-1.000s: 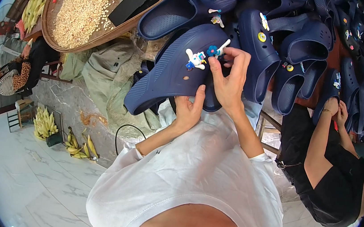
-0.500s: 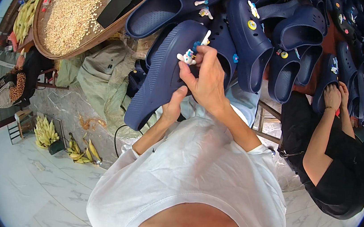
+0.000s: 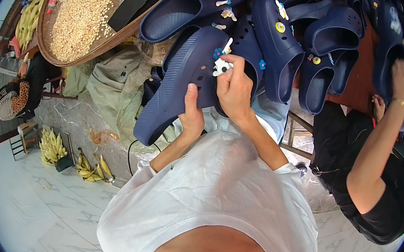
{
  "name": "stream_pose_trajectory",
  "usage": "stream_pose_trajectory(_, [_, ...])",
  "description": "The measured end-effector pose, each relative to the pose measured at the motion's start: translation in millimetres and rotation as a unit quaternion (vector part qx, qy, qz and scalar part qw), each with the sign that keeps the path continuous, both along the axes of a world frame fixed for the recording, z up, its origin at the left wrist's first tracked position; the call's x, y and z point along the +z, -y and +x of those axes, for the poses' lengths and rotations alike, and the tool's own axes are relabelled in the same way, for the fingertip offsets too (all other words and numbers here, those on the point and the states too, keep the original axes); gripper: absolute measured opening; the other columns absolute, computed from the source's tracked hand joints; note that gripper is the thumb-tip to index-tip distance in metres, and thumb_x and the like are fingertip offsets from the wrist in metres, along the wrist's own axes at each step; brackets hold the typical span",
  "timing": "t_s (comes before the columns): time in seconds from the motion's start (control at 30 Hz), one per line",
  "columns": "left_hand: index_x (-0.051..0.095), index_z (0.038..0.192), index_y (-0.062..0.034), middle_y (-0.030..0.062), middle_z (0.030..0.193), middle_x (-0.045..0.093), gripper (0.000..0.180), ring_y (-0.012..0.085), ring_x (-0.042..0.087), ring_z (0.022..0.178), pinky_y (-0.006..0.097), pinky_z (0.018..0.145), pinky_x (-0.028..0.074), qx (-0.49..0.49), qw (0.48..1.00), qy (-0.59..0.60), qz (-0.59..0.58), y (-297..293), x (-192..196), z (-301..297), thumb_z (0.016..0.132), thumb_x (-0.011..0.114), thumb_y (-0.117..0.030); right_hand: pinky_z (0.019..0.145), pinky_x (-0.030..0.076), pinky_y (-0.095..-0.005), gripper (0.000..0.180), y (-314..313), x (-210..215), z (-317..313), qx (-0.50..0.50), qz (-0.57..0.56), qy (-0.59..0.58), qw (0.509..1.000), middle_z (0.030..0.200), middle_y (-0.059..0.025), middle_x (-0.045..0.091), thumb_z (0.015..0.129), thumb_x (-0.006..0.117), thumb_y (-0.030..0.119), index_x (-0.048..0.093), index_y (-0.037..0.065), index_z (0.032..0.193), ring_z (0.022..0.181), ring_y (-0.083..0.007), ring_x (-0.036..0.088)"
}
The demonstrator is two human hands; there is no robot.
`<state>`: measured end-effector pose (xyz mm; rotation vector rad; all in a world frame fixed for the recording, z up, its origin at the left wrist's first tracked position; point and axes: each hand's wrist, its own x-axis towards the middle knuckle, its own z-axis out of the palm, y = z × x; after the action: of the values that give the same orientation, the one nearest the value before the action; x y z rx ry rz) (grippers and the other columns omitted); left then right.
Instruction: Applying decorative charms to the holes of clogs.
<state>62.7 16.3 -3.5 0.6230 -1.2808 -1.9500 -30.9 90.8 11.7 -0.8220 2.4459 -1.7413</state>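
Observation:
My left hand [image 3: 192, 114] grips a navy foam clog [image 3: 172, 90] by its near side, thumb lying on the upper. The clog slants with its heel end toward me and to the left. Between thumb and finger, my right hand [image 3: 236, 91] pinches a small white shoe charm [image 3: 222, 66], a dark spot showing on it. It sits beside the open holes in the clog's upper. A blue flower charm [image 3: 217, 53] and a slim white charm lie on the clog just beyond my right fingertips.
Many navy clogs [image 3: 277, 45], some with charms, crowd the table ahead. At the far left a round tray [image 3: 47, 41] holds corn kernels and a black phone [image 3: 130, 6]. On the right, a co-worker in black [image 3: 378, 196] reaches among clogs; another person [image 3: 8, 99] sits far left.
The white charm has come off the clog's surface into my right fingers and turned over, uncovering holes. My left thumb has shifted slightly. The co-worker's arm has moved farther out, with a clog shifted too.

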Motion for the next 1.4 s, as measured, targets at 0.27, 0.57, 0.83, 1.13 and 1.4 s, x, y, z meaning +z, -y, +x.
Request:
stream_pose_trajectory(0.27, [0.049, 0.125, 0.0052, 0.0128, 0.124, 0.056, 0.042, 0.021, 0.054, 0.114, 0.036, 0.099, 0.042, 0.02, 0.977, 0.005, 0.213, 25, 19, -3, 0.095, 0.048, -0.023, 0.074, 0.052, -0.0326, 0.027, -31, -54, 6, -0.012, -0.274, 0.566, 0.777, 0.107, -0.0121, 0.06, 0.103, 0.034, 0.02, 0.047, 0.001, 0.117, 0.089, -0.017, 0.06])
stream_pose_trajectory(0.57, [0.048, 0.126, 0.0047, 0.013, 0.123, 0.055, 0.041, 0.022, 0.055, 0.112, 0.036, 0.099, 0.043, 0.012, 0.977, -0.002, 0.213, 19, 18, 0, 0.087, 0.057, -0.005, 0.092, 0.05, -0.0392, 0.022, -17, -53, -2, -0.099, -0.364, 0.561, 0.737, 0.115, -0.0119, 0.057, 0.099, 0.049, 0.018, 0.052, 0.001, 0.113, 0.107, -0.0246, 0.057])
stream_pose_trajectory(0.83, [0.047, 0.129, 0.0017, 0.0107, 0.126, 0.053, 0.044, 0.0204, 0.052, 0.115, 0.034, 0.099, 0.041, -0.035, 0.988, 0.009, 0.15, 3, 22, 6, 0.086, 0.056, 0.0, 0.072, 0.048, -0.0245, 0.03, -12, -14, 0, 0.002, -0.2, 0.341, 0.919, 0.1, -0.0045, 0.055, 0.092, 0.063, 0.02, 0.049, 0.004, 0.113, 0.089, -0.012, 0.055])
stream_pose_trajectory(1.13, [0.048, 0.129, 0.0047, 0.0111, 0.126, 0.053, 0.043, 0.0198, 0.053, 0.111, 0.03, 0.095, 0.041, -0.106, 0.993, 0.032, -0.051, 3, 19, 20, 0.088, 0.054, -0.002, 0.066, 0.048, -0.027, 0.05, 8, -4, -17, 0.005, -0.116, 0.175, 0.978, 0.09, -0.0065, 0.056, 0.08, 0.077, 0.028, 0.047, 0.002, 0.11, 0.079, -0.0133, 0.054])
stream_pose_trajectory(1.4, [0.049, 0.128, 0.0056, 0.0126, 0.127, 0.053, 0.043, 0.0204, 0.051, 0.114, 0.03, 0.098, 0.039, -0.11, 0.993, 0.039, 0.001, -4, 34, 18, 0.085, 0.051, -0.001, 0.06, 0.048, -0.0399, 0.027, 11, -8, -10, -0.048, 0.08, -0.19, 0.977, 0.089, -0.0162, 0.052, 0.089, 0.06, 0.014, 0.049, -0.002, 0.108, 0.073, -0.0345, 0.059])
